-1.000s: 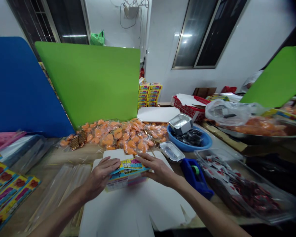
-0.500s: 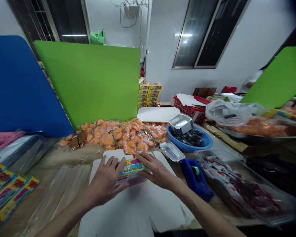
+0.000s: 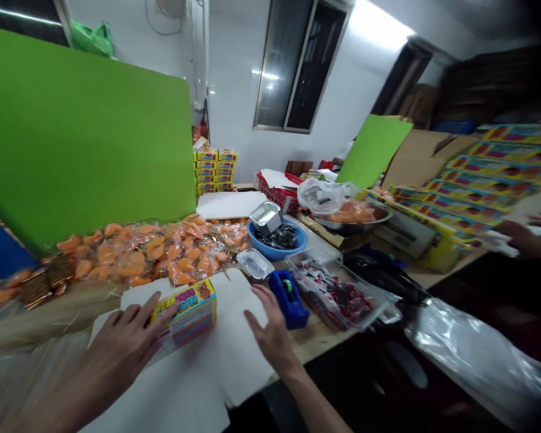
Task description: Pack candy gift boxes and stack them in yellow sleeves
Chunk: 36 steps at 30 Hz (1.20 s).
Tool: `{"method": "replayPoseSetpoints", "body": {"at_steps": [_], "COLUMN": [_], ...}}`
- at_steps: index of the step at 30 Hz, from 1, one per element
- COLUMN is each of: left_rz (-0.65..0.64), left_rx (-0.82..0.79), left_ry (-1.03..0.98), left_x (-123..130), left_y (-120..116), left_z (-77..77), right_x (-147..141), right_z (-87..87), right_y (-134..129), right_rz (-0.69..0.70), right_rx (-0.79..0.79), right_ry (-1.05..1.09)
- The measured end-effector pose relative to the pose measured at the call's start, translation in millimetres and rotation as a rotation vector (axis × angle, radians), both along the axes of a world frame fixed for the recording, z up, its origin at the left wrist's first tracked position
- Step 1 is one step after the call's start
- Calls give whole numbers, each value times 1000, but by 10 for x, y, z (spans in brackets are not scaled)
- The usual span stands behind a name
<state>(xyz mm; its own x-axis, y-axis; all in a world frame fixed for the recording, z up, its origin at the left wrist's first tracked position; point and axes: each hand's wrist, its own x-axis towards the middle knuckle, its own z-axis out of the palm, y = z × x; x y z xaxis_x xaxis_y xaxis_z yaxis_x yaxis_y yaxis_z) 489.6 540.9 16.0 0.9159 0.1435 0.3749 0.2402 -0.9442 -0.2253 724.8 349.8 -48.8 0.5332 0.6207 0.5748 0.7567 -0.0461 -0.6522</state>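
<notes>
Two bare hands lie open, the left hand (image 3: 117,343) spread against a printed carton (image 3: 184,316), the right hand (image 3: 273,340) on white card (image 3: 237,343) just beside a blue tape dispenser (image 3: 288,299).

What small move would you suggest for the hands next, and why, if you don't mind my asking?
I'd probably bring the right hand to the printed box, steadying it, since only the left hand touches it, and the box sits loose on the white card sheet.

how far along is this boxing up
Done, it seems: yellow printed boxes stand stacked by the wall, with more in rows at right. In hand: the left hand lies on a printed box on flat white card, the right hand on the card. Left: a heap of orange pieces in clear packets.
</notes>
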Motion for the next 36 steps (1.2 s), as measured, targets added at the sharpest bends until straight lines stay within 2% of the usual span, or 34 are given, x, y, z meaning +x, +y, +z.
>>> {"method": "replayPoseSetpoints", "body": {"at_steps": [2,4,6,8,10,13,16,20,24,28,32,36], "left_rz": [22,43,67,65,44,81,136,149,136,167,133,110], "left_rx": [36,10,-44,-147,-281,-448,-509,-518,-518,-503,-439,-316], "left_ry": [43,74,79,88,116,172,184,186,148,155,136,72], "left_x": [7,21,42,67,93,128,148,150,150,150,127,90], "left_y": [7,15,33,46,35,-34,-92,-83,-57,-81,-130,-212], "left_z": [3,6,14,45,106,215,266,233,216,247,199,100], "right_x": [247,506,723,880,987,1078,1076,931,729,636,709,639], "right_z": [-140,-283,-410,-505,-567,-622,-669,-737,-817,-894,-937,-831], "right_y": [-329,-605,-775,-827,-789,-667,-588,-629,-750,-801,-834,-880], "right_rz": [-281,-448,-470,-415,-382,-417,-465,-518,-471,-486,-498,-519], "right_rx": [15,-38,-112,-149,-135,-75,12,141,307,205,107,140], "right_ry": [50,87,200,357,468,528,574,601,689,642,540,536]}}
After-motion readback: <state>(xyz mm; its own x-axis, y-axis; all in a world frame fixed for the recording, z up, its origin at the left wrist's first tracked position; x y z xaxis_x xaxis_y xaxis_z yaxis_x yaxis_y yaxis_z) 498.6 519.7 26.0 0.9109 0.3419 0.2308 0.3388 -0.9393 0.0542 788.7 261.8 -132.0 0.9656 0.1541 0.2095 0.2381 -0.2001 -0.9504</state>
